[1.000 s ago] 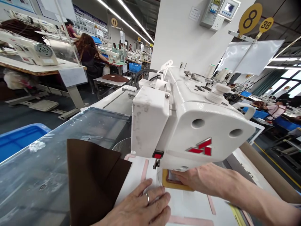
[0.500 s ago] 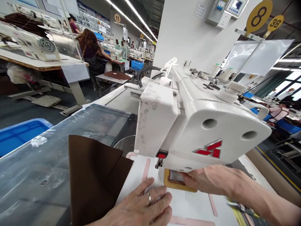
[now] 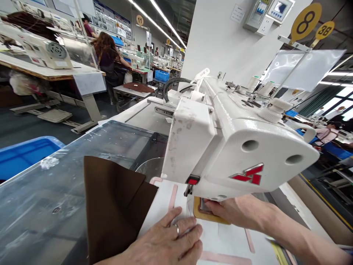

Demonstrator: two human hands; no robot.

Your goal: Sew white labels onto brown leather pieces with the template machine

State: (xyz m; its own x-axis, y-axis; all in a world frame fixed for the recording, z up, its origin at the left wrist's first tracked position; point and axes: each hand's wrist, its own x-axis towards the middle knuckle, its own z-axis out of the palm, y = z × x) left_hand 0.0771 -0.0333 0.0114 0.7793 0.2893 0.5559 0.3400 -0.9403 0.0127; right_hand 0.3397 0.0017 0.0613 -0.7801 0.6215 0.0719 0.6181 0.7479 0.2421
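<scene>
A white industrial sewing machine head [image 3: 234, 147] fills the middle of the view, with its needle area just above a white sheet [image 3: 162, 202] marked with pink strips. My left hand [image 3: 165, 239], wearing a ring, lies flat on that sheet with its fingers apart, next to a folded dark brown leather piece [image 3: 116, 202]. My right hand [image 3: 226, 211] reaches in from the right, onto a tan-edged frame [image 3: 204, 215] under the machine. Its fingertips are hidden by the machine head.
A transparent acrylic table top [image 3: 41, 206] spreads left of the machine, with a blue plastic bin [image 3: 24, 158] beyond it. Yellow-edged items [image 3: 277, 254] lie at the lower right. Co-workers [image 3: 107, 55] sit at other sewing stations along the aisle.
The whole scene sits slightly further right and higher in the view. Both hands stay in about the same place on the sheet and frame, and the leather has not visibly shifted.
</scene>
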